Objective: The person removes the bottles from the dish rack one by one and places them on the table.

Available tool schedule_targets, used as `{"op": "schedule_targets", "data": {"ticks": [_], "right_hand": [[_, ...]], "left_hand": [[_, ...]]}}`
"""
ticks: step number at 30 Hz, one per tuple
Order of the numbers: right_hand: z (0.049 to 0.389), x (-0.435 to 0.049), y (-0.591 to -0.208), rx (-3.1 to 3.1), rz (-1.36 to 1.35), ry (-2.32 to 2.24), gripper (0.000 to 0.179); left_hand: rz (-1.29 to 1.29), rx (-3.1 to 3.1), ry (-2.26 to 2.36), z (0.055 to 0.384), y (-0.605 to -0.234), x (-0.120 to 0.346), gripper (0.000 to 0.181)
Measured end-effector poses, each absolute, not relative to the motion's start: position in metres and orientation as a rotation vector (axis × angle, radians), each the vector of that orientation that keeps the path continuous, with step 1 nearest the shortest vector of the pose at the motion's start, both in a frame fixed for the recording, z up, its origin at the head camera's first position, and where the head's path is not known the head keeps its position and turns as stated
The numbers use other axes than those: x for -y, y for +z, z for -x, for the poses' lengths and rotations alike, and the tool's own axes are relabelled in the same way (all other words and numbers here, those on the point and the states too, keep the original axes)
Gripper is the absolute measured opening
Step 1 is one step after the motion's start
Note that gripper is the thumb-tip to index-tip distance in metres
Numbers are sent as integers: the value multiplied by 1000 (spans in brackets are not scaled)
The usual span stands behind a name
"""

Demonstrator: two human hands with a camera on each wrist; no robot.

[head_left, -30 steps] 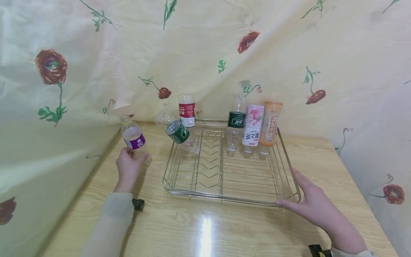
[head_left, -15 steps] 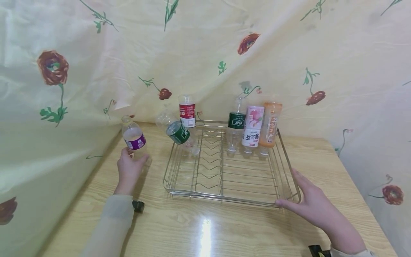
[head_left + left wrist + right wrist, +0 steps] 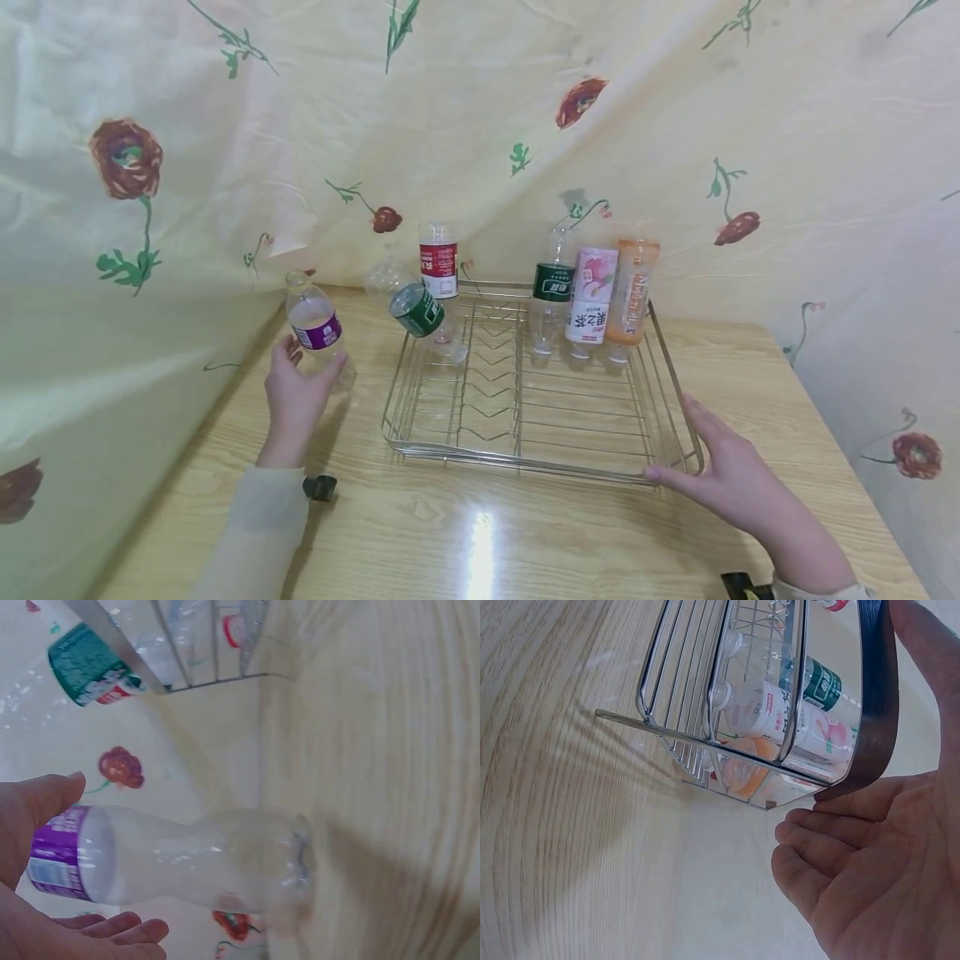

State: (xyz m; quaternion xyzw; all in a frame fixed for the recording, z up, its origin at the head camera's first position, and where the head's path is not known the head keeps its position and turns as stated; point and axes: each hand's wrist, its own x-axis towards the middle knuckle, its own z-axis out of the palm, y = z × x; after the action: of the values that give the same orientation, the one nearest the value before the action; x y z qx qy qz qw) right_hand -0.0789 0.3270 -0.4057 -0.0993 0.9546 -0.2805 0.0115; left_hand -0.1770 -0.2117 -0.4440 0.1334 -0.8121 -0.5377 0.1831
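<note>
A clear, capless plastic bottle with a purple label (image 3: 318, 329) stands upright on the table, left of the wire dish rack (image 3: 517, 454). My left hand (image 3: 294, 402) is spread around its lower half; in the left wrist view the bottle (image 3: 187, 859) lies between thumb and loosely extended fingers (image 3: 124, 928). At the rack's front right corner, my right hand (image 3: 723, 467) rests with the thumb on the front rail and fingers along the side. The right wrist view has its fingers (image 3: 832, 840) relaxed, the index finger touching the dark rim (image 3: 877, 697).
Upside-down bottles stand in the rack: a green-labelled one (image 3: 553, 283), a pink-and-white one (image 3: 591, 296), and an orange one (image 3: 632, 292). At the rack's left, a red-labelled bottle (image 3: 438, 267) stands behind a leaning green-labelled bottle (image 3: 415, 308). Flowered cloth (image 3: 480, 125) hangs behind the table.
My left hand has loosened, its fingers spreading and shifting slightly left from the purple-labelled bottle, which stays almost in place. The right hand and rack have not moved.
</note>
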Motion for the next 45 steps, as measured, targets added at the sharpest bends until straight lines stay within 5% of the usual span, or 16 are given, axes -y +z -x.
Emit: {"op": "schedule_targets", "data": {"ticks": [34, 45], "right_hand": [[77, -331, -404, -2978, 269, -852, 121], [76, -329, -408, -2986, 286, -871, 122]], "left_hand": [[-338, 2114, -1459, 148, -390, 188, 94], [-74, 1945, -1470, 136, -364, 166, 80]]}}
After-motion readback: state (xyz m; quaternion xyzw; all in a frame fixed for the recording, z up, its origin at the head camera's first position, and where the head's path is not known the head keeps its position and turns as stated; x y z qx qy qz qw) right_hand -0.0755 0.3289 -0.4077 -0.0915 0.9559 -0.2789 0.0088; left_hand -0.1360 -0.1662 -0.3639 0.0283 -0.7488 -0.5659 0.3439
